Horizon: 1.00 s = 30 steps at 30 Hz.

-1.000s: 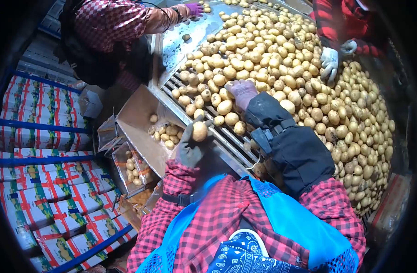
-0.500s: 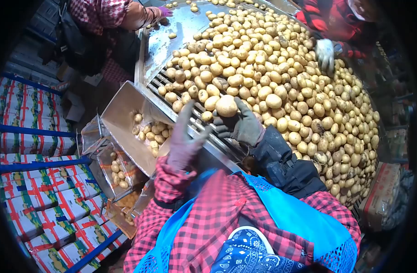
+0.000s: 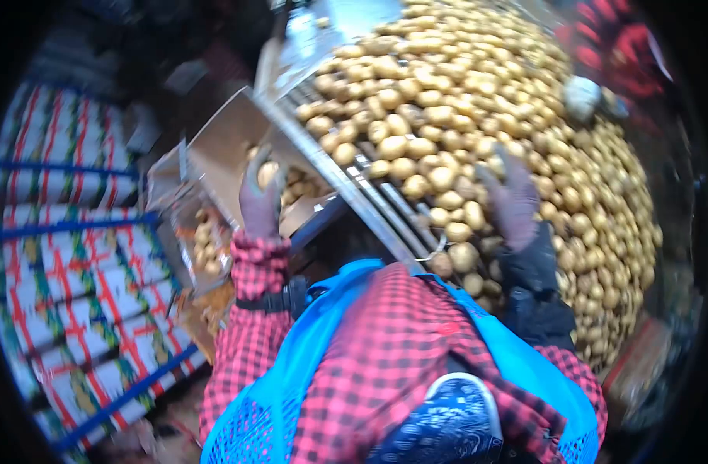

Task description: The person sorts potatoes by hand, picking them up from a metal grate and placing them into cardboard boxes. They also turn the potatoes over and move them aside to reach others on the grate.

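Observation:
The view is blurred by motion. My left hand [image 3: 258, 203], in a dark glove, is raised over the metal chute [image 3: 215, 151] with a potato [image 3: 267, 173] at its fingers. My right hand [image 3: 512, 203], also gloved, hovers with fingers spread and nothing in it above the heap of potatoes [image 3: 447, 108], near the lower end of the roller grate [image 3: 385, 210]. More potatoes lie in the chute, below my left hand.
Stacked printed cartons [image 3: 60, 255] behind blue rails fill the left side. A bin with potatoes [image 3: 207, 247] sits under the chute. Another person's white-gloved hand [image 3: 582, 97] rests on the heap at the far right.
My right hand no longer holds the large potato and has moved right over the heap. My left hand has shifted left over the chute, now with a potato. The camera swung.

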### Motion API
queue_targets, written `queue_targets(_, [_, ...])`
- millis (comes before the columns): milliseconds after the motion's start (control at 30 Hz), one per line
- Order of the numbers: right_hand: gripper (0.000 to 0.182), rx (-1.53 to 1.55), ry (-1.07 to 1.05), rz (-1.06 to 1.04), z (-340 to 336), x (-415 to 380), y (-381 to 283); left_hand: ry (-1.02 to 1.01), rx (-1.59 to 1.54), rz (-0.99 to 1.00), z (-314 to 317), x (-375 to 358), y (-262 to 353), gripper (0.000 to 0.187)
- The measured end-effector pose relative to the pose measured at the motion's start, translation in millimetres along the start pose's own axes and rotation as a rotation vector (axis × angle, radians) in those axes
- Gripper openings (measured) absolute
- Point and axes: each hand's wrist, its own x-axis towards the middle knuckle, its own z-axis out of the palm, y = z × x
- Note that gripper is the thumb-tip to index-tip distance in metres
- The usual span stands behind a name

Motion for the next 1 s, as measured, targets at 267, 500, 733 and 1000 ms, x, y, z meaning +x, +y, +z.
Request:
queue_targets(267, [0.045, -0.523, -0.166, -0.204, 23.6, 33.6, 61.7, 0.119, 0.512, 0.003, -99.7, 37.0, -53.5, 0.062])
queue_targets(500, [0.052, 1.093, -0.426, 0.379, 57.1, 5.0, -2.4, -0.282, -0.329, -0.297, 29.4, -78.8, 0.8, 0.060])
queue_targets(733, [0.059, 1.146, -0.809, 0.394, 87.3, -22.5, -101.7, -0.479, -0.921, -0.433, 76.8, -76.1, -15.3, 0.062])
queue_targets(1000, [0.052, 0.794, -0.455, 0.235, 95.5, -19.6, -60.7, -0.365, -1.317, -0.722, 33.1, -62.7, -51.2, 0.067])
